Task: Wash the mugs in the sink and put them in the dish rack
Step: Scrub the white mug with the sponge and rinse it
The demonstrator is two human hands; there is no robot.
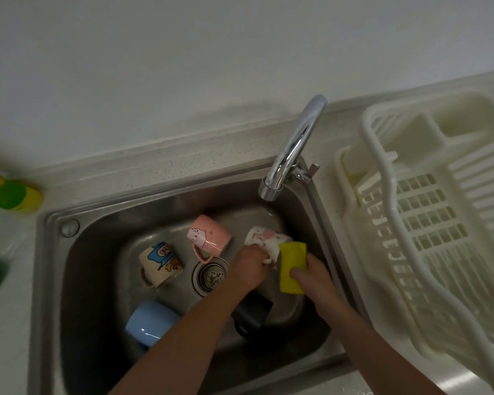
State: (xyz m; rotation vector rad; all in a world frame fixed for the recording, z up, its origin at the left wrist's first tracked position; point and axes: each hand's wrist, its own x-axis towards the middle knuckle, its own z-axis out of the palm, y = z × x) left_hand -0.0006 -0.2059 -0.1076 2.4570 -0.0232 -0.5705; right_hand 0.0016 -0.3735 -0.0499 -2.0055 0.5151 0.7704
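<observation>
The left hand (250, 269) is clamping its grip round the white mug (265, 240), likely slippery and breakable, while the right hand (311, 273) is pinching the soft sponge (293, 266).

Cream mug (161, 263) print blurred; no text legible.

Steel-grey sink (97, 252) holds a pink mug (211, 235) with a white cat drawing, a cream mug (161, 263) with blue-and-orange cartoon print, a plain light-blue mug (149, 320), a black mug (253, 312), and a white mug (265, 240) with pink patches. Sponge (293, 266) is bright yellow, dish rack (428, 223) off-white, faucet (294, 146) shiny chrome. Speckled beige tabletop (154, 163) carries a green-yellow-orange bottle (10, 193).
</observation>
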